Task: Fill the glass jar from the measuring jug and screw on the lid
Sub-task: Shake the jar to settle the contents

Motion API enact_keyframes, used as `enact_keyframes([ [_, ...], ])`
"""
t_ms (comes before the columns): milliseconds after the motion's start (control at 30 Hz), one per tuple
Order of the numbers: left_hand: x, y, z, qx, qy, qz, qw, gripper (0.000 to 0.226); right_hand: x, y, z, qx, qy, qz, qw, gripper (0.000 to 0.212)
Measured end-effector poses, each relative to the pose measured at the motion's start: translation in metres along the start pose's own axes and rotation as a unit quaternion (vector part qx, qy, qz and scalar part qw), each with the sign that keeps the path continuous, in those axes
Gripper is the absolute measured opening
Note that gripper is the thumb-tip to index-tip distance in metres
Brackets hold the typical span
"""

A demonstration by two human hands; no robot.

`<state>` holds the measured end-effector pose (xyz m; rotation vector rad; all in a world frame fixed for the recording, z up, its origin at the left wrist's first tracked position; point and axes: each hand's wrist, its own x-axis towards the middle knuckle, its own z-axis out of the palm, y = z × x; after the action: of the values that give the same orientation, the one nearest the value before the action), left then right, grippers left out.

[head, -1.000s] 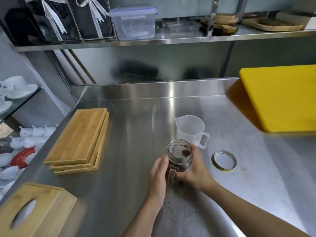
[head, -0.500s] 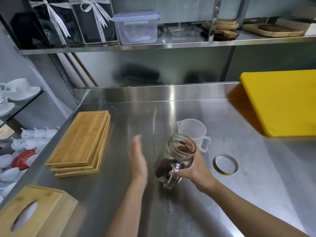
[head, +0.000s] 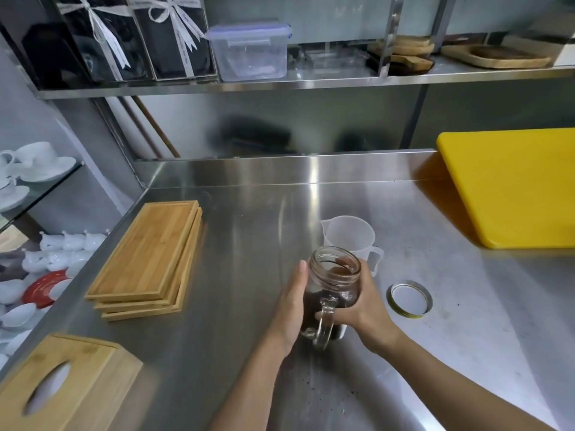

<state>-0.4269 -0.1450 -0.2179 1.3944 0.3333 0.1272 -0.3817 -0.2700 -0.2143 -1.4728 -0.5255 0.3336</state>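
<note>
A glass jar [head: 334,276] with a handle holds dark brown grounds and has no lid on it. My right hand [head: 362,309] grips it from the right, a finger through the handle, and holds it tilted just above the steel counter [head: 249,244]. My left hand [head: 292,306] lies flat against the jar's left side, fingers straight. Right behind the jar stands the translucent plastic measuring jug [head: 348,234], which looks empty. The round metal lid [head: 409,298] lies flat on the counter to the right of my right hand.
A stack of bamboo boards [head: 146,259] lies at the left, a bamboo tissue box [head: 62,390] at the near left corner. A yellow cutting board [head: 510,185] sits at the right rear. Dark crumbs dot the counter near me. A shelf above holds boxes and trays.
My left hand swung away from the jar and has come back flat against its side. My right hand lifted and tilted the jar, which shifted the grounds inside.
</note>
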Motion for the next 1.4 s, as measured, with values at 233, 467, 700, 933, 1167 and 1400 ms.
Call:
enact_keyframes([
  [233,0.009,-0.002,-0.008,-0.189,-0.034,-0.117,0.974,0.052,-0.007,-0.007,0.011,-0.054,-0.053,-0.065,0.995,0.089],
  [467,-0.005,0.027,-0.015,-0.301,-0.057,-0.183,0.934,0.024,0.017,-0.045,-0.005,-0.183,-0.243,-0.052,0.951,0.071],
  [700,0.006,0.036,-0.018,-0.336,0.022,-0.258,0.905,0.049,0.038,-0.053,0.012,0.066,0.274,0.022,0.959,0.024],
  [933,0.01,0.031,-0.015,-0.299,0.002,-0.255,0.92,0.039,0.037,-0.053,0.018,0.032,0.166,0.092,0.981,0.037],
  [1167,0.012,0.028,0.007,-0.291,0.02,-0.271,0.917,0.045,0.025,-0.044,0.048,0.155,0.191,0.1,0.964,0.05],
  [1400,0.003,0.025,0.019,-0.253,0.104,-0.153,0.949,0.049,0.02,-0.038,0.038,0.22,0.155,0.136,0.953,0.041],
])
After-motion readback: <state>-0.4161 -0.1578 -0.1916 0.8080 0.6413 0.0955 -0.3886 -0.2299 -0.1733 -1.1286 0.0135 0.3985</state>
